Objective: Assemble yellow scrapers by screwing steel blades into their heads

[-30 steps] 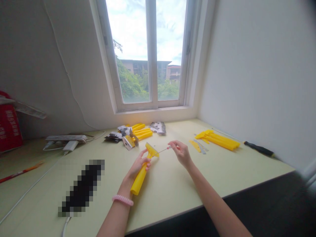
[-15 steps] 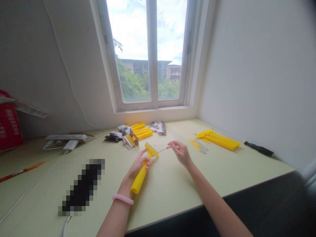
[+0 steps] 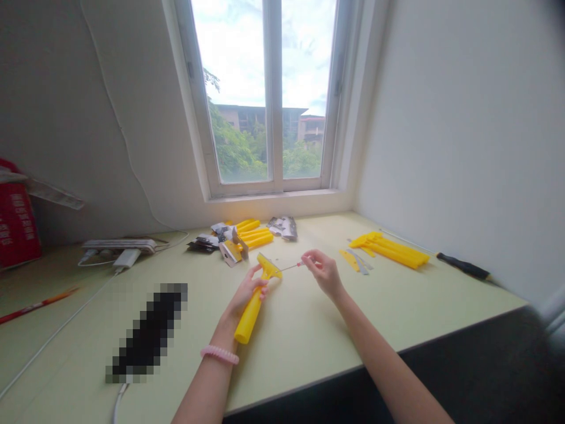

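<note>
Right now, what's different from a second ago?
Hardly anything. The left hand moved its yellow scraper a tiny bit, the handle end slightly farther from the person. Nothing was taken or let go: the right hand still pinches the thin metal pin. The yellow strips and screwdriver stayed put.

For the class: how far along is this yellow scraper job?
Done, apparently: yellow scrapers lined up on the right of the desk. In hand: the left hand holds one scraper, the right hand a thin pin at its head. Left: the yellow pile among wrapped packets at the back.
</note>
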Tool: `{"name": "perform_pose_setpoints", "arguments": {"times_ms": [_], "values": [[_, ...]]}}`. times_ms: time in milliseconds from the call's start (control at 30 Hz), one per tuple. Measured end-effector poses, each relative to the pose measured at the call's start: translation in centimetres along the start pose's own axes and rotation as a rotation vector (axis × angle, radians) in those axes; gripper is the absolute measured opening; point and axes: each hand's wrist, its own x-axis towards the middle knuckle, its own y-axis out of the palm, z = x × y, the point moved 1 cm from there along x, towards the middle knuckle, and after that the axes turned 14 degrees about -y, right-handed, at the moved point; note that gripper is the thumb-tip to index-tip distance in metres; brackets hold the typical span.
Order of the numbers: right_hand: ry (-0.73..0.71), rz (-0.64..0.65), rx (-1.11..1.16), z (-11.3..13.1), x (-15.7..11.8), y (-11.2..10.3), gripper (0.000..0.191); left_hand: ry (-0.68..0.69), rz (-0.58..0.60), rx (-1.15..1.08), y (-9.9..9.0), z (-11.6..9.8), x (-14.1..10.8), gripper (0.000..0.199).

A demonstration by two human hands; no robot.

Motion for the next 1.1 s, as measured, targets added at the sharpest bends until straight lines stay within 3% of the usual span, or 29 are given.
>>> {"name": "perform_pose_setpoints", "arguments": {"times_ms": [367,600,733,967,1100], "values": [[-0.154,0.049,-0.095,0.38,-0.08,0.13,0.028,-0.019,0.001,0.047,0.15,-0.05,-0.29,0.06],[-0.073,-0.005,-0.103,0.52,-0.19,0.14,0.026,-0.011,0.0,0.032,0.17,-0.07,-0.37,0.061],[-0.034,0.045,-0.115,0.16,-0.36,0.41,0.024,-0.012,0.003,0.02,0.14,-0.07,-0.33,0.06],[-0.185,0.086,-0.17,0.59,-0.35,0.51,0.022,-0.023,-0.002,0.004,0.13,-0.13,-0.26,0.061],[-0.15,0.043,-0.168,0.59,-0.29,0.46,0.019,-0.021,0.007,0.011,0.1,-0.1,-0.22,0.062]]}}
